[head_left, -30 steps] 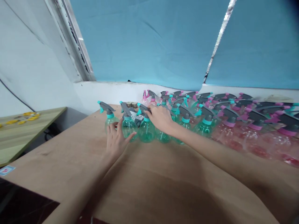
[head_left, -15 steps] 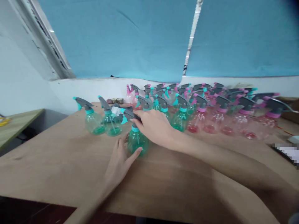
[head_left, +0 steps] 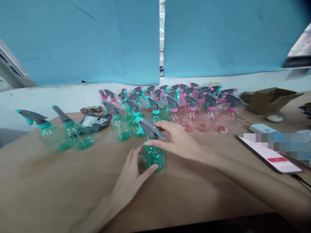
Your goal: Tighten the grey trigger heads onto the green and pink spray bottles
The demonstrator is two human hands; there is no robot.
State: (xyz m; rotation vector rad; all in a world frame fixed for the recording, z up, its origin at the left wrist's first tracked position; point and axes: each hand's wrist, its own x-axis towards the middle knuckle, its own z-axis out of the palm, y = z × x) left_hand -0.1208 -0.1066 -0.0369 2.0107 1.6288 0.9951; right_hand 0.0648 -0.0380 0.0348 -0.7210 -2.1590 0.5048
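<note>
A clear green spray bottle (head_left: 155, 158) with a grey and turquoise spray head stands upright on the wooden table in front of me. My left hand (head_left: 131, 174) is wrapped around the lower body, thumb on the near side and fingers at the left. At the bottle's neck, my right hand (head_left: 181, 140) has its thumb and fingers around the turquoise collar, just below the grey head (head_left: 149, 127). Part of the collar is hidden by the fingers. Two more green spray bottles, a left one (head_left: 52, 137) and a right one (head_left: 79, 134), stand to the left.
Behind my hands stand rows of green bottles (head_left: 120, 127) and pink bottles (head_left: 225, 119). A grey plastic packet (head_left: 97, 121) lies at back left. On the right are a phone (head_left: 279, 161) with a cable, a white mouse (head_left: 274, 118) and a cardboard box (head_left: 269, 100).
My right hand has gone from the top of the spray head down to the collar. My left hand stays on the bottle's body. The view has turned right, showing the phone and box more fully.
</note>
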